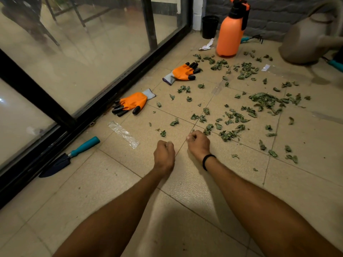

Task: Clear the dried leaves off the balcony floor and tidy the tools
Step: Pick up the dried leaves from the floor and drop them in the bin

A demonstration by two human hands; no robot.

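Both my left hand and right hand are clenched, with nothing visible in either. Leaves lie scattered on the floor at 2 o'clock. Gloves lie at 11 o'clock, trowel at 9 o'clock, sprayer at 1 o'clock.

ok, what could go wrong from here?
The left hand and right hand are bare while the orange gloves lie unused: gathering the dried leaves may scratch skin. The clear plastic wrapper near them could get scooped up too. The trowel by the door track is easy to kneel on.
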